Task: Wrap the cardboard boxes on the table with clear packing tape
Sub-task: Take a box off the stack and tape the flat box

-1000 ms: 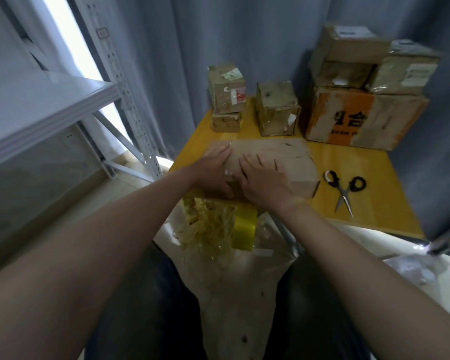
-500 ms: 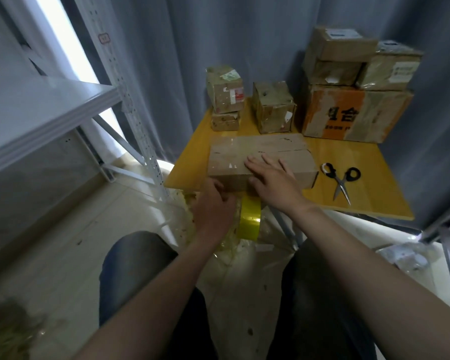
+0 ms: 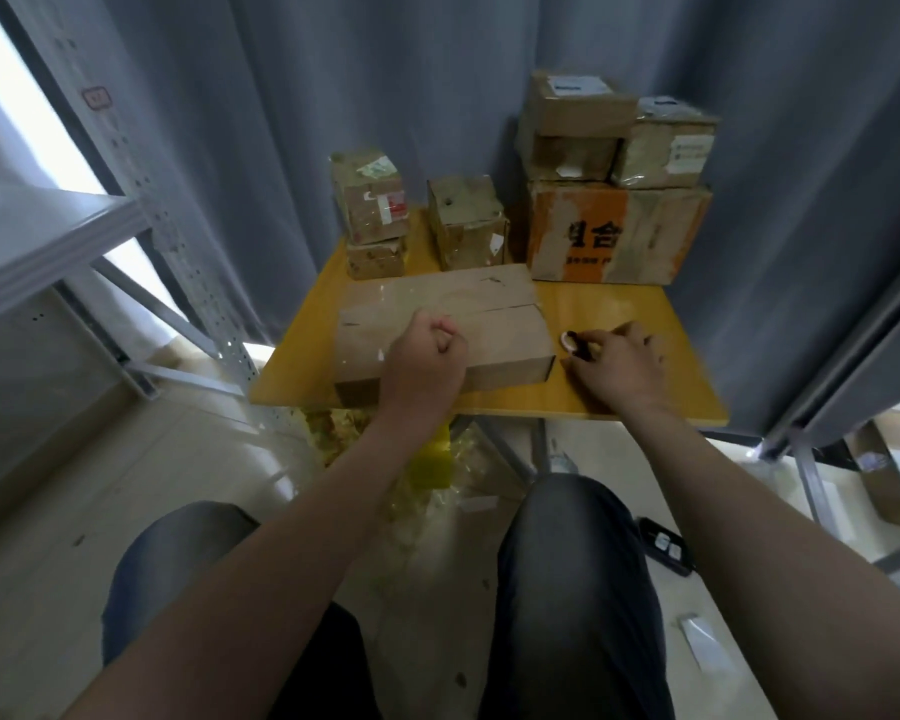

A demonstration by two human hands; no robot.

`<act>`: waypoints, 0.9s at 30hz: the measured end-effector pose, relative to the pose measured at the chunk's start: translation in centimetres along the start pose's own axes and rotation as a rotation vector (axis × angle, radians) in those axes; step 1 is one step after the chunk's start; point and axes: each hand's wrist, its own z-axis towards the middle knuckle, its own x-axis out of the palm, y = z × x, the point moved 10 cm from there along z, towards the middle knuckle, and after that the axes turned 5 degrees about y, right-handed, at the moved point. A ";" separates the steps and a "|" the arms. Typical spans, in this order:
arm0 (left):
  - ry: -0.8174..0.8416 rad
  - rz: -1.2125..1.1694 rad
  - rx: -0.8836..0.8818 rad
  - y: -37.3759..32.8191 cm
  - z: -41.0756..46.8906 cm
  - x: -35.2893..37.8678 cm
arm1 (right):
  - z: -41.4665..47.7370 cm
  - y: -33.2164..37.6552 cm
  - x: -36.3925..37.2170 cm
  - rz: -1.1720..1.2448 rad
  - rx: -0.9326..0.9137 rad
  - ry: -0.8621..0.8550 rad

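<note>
A long flat cardboard box (image 3: 489, 314) lies at the near edge of the yellow table (image 3: 598, 304). My left hand (image 3: 427, 356) hovers over the box's near side, its fingers curled into a fist; nothing shows inside it. My right hand (image 3: 617, 366) rests on the table just right of the box, fingers curled round the black-handled scissors (image 3: 572, 345), which it mostly hides. A yellow-looking tape roll (image 3: 430, 462) hangs below the table edge, partly behind my left forearm.
At the back of the table stand two small stacked boxes (image 3: 370, 210), a cube box (image 3: 466, 223) and a large orange-printed box (image 3: 614, 233) with two more on top. A metal shelf (image 3: 48, 241) is at left. Crumpled tape (image 3: 333, 428) lies under the table.
My left hand rose from the tape roll below the table edge to above the box and closed into a fist. My right hand left the box top and moved right onto the scissors.
</note>
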 end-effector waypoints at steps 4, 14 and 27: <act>0.140 0.380 0.097 -0.7 0.8 3.1 | 0.1 -0.2 -0.4 0.072 -0.013 -0.053; 0.119 0.393 0.104 -1.9 1.9 2.7 | -0.4 -0.5 -1.8 0.482 0.040 -0.139; 0.472 -0.125 0.184 -2.2 3.4 4.2 | -4.6 12.7 -6.7 1.504 -0.403 0.124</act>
